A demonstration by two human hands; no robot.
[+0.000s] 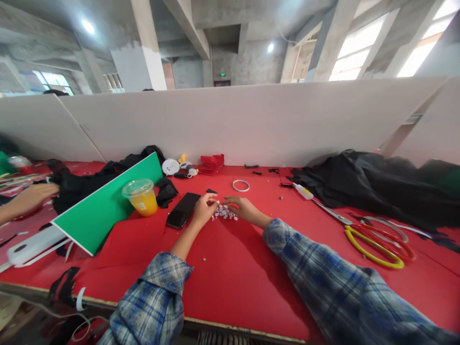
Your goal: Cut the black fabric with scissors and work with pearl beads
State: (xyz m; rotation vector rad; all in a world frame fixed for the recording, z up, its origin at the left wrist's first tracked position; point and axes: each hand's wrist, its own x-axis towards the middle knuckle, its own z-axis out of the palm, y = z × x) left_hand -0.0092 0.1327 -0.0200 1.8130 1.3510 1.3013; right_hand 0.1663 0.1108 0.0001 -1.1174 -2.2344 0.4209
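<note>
A small heap of shiny white beads [225, 212] lies on the red table cover [230, 268]. My left hand [204, 207] is at the heap's left edge, fingers curled and pinched over the beads. My right hand [243, 207] rests on the table at the heap's right edge, fingers bent towards the beads. Both arms wear blue plaid sleeves. What either hand pinches is too small to make out.
A black phone [183, 209] lies left of my hands, beside a plastic cup of orange drink [141, 196] and a green board [108, 208]. A white ring [240, 185] lies beyond. Scissors [334, 214], yellow and red loops [377, 239] and black cloth [377, 187] are on the right. Another person's hand [30, 196] is far left.
</note>
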